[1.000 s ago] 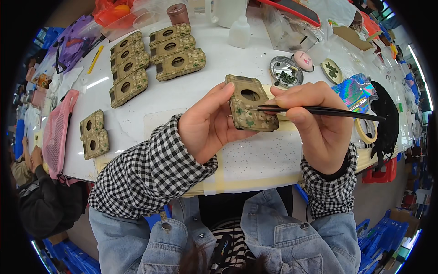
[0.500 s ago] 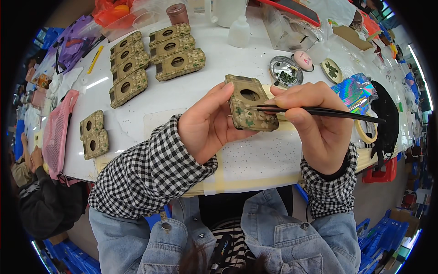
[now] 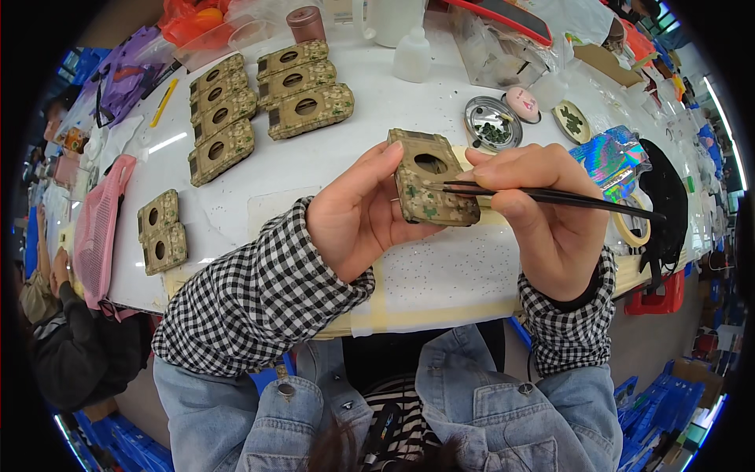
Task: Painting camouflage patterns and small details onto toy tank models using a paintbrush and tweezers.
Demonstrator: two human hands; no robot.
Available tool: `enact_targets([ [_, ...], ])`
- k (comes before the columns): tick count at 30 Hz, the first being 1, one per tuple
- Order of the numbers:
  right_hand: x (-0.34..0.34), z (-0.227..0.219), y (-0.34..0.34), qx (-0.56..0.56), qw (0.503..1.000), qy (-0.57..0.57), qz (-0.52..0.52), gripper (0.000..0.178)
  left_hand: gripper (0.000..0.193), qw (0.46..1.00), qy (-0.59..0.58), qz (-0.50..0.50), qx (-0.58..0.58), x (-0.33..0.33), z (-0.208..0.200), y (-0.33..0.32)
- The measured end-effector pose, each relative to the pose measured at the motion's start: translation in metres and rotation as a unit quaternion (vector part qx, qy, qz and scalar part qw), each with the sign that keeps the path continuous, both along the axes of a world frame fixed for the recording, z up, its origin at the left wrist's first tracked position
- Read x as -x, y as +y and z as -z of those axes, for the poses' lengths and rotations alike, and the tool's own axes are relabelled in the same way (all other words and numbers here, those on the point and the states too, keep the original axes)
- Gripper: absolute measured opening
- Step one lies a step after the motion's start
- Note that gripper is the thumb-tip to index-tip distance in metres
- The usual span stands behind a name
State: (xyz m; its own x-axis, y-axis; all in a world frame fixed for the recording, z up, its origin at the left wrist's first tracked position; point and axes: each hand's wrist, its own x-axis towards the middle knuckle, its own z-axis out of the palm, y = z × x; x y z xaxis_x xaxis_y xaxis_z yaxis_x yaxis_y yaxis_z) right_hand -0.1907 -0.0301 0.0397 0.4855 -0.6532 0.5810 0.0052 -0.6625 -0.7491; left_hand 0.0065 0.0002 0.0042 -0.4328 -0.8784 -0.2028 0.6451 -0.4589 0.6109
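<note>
My left hand [image 3: 358, 208] grips a camouflage-patterned case [image 3: 421, 206] with an oval hole, its thumb along the upper left edge and the fingers partly hidden behind. Black tweezers [image 3: 578, 201] are pinched in my right hand [image 3: 554, 208]. Their tips touch or hover just over the case's face below the hole; which of the two I cannot tell, nor whether a tiny piece is between them. Beyond my right hand lies a round clear dish [image 3: 493, 123] of small dark green bits. A cream-coloured dish [image 3: 572, 122] with flat green pieces is to its right.
Several matching cases [image 3: 303, 110] stand in rows at the far left, and a pair [image 3: 163, 232] lies nearer. A white squeeze bottle [image 3: 413, 57] stands at the back. Tape roll [image 3: 631, 226] and black bag [image 3: 664, 197] sit at right, a pink mesh bag [image 3: 106, 228] at left.
My hands and the case hold nearly still. The tweezers' rear end has tipped slightly downward. At the far left, another person's hand has shifted.
</note>
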Motion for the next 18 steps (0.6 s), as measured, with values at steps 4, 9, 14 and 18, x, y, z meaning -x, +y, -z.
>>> enact_targets([
  [4, 0.001, 0.001, -0.002, 0.033, 0.999, 0.006, -0.007, 0.014, 0.045, 1.000, 0.001, -0.002, -0.002, 0.001, -0.001, 0.000],
  [9, 0.002, 0.001, 0.000, 0.011, 1.000, -0.008, -0.003, 0.015, 0.045, 1.000, 0.004, 0.001, -0.005, 0.000, 0.000, 0.000],
  [14, 0.010, -0.004, 0.002, 0.052, 0.998, -0.006, 0.024, 0.032, 0.049, 1.000, 0.006, -0.006, -0.012, 0.002, -0.002, 0.000],
  [18, 0.025, -0.006, 0.005, 0.063, 0.995, -0.058, 0.055, 0.028, 0.052, 1.000, 0.011, 0.008, -0.020, 0.001, -0.001, -0.002],
])
